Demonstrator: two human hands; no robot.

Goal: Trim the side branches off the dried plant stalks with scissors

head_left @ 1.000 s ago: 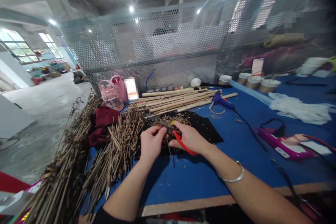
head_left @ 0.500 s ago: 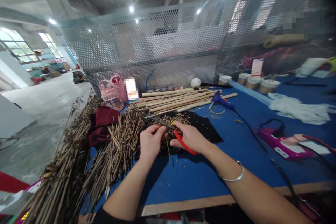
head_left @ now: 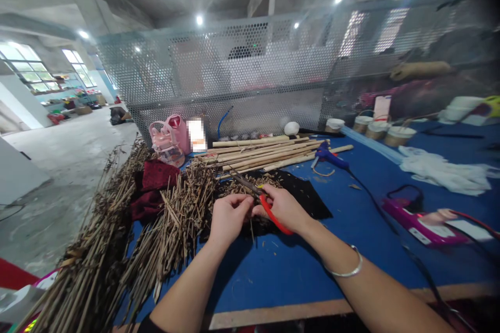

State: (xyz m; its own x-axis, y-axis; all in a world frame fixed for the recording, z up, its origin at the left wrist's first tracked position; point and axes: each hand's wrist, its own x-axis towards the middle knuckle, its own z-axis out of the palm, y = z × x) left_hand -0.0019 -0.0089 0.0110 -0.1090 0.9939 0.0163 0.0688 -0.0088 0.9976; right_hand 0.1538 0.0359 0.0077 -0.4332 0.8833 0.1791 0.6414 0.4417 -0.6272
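Note:
My right hand (head_left: pixel 287 207) grips a pair of scissors (head_left: pixel 273 215) by its red handles. Its dark blades point up and left over a heap of dry plant bits (head_left: pixel 238 187) on a black cloth (head_left: pixel 307 195). My left hand (head_left: pixel 228 218) is closed in a pinch, its fingertips close to my right thumb. Below these fingertips a thin dry stem (head_left: pixel 252 229) sticks down; the pinched part is hidden. To the left of my left hand lies a bundle of dried stalks (head_left: pixel 175 223).
A larger stalk bundle (head_left: pixel 89 244) fills the left edge. Pale sticks (head_left: pixel 269 151) lie behind the heap. On the right are a blue glue gun (head_left: pixel 330 155), its cord, a purple power strip (head_left: pixel 425 223) and white gloves (head_left: pixel 441 169). A perforated metal screen (head_left: pixel 230 73) stands behind.
The scissors' blades have come clear of my left fingertips and now show above them. My left hand has shifted slightly right and down, closer to my right thumb.

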